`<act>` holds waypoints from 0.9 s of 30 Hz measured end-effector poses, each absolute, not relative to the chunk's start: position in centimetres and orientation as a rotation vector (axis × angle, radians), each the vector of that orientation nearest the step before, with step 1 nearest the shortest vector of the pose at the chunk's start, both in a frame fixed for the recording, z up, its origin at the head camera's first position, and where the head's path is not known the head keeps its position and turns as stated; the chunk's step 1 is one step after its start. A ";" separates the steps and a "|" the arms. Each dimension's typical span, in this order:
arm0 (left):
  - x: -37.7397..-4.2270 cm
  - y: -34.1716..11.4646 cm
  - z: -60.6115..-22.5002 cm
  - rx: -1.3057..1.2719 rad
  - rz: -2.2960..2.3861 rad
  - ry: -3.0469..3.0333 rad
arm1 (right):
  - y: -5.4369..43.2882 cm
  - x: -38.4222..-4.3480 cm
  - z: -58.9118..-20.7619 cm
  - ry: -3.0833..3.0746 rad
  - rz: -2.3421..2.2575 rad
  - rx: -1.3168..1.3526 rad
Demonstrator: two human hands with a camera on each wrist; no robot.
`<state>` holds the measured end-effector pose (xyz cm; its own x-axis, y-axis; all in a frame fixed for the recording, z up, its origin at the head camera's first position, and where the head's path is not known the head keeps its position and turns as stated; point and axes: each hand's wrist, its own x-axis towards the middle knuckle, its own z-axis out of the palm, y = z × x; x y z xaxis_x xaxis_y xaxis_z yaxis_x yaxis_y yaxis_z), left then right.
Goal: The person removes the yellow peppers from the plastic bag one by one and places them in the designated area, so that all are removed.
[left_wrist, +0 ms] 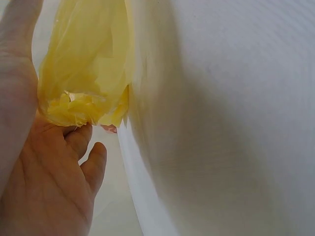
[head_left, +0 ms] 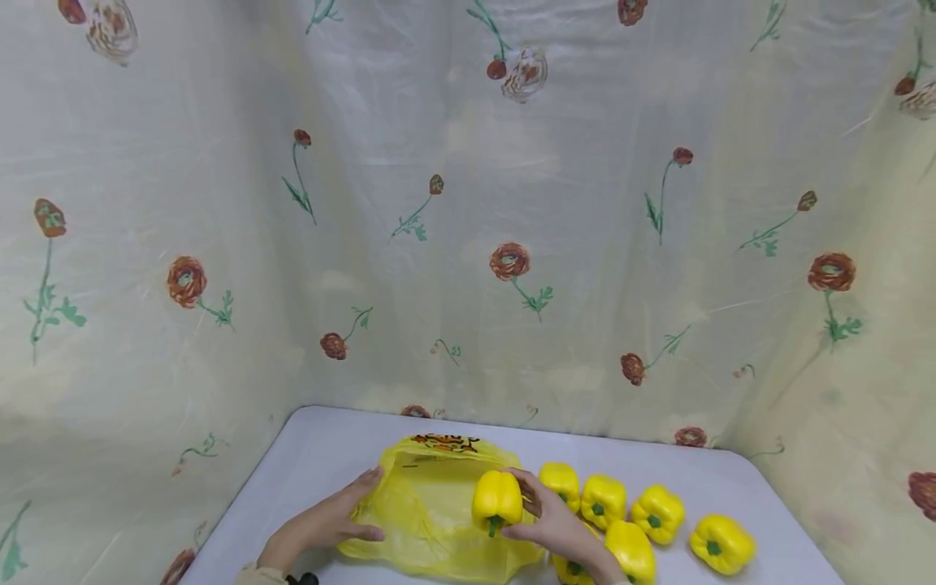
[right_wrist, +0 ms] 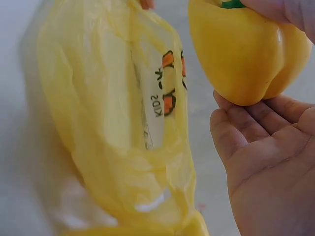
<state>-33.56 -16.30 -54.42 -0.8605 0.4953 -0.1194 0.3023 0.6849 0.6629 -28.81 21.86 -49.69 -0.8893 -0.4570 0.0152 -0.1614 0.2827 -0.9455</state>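
My right hand (head_left: 544, 512) holds a yellow bell pepper (head_left: 497, 497) over the right part of a thin yellow plastic bag (head_left: 431, 536), with the green stem toward me. In the right wrist view the thumb lies at the top of the pepper (right_wrist: 246, 49) by its stem, and the fingers (right_wrist: 246, 123) are under its lower end. At the bag's left side my left hand (head_left: 336, 516) grips the edge, thumb and fingers spread around it. The left wrist view shows some fingertips behind the bag (left_wrist: 88, 49). Its mouth gapes, and dark and orange print shows on the far side.
Several more yellow bell peppers (head_left: 658, 513) stand on the white table (head_left: 329, 447) to the right of the bag, some partly behind my right forearm. One pepper (head_left: 722, 544) sits apart at the far right. A flowered curtain (head_left: 468, 325) surrounds the table's back and sides.
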 end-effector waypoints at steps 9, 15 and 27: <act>-33.5 -16.3 -54.4 0.635 0.954 2.617 | 24.5 -28.3 -49.5 2.335 -1.639 -0.482; -33.4 -16.4 -54.3 0.655 0.952 2.625 | 26.5 -27.5 -48.8 2.380 -1.626 -0.408; -33.6 -16.3 -54.6 0.636 0.942 2.631 | 30.9 -26.4 -48.4 2.491 -1.602 -0.275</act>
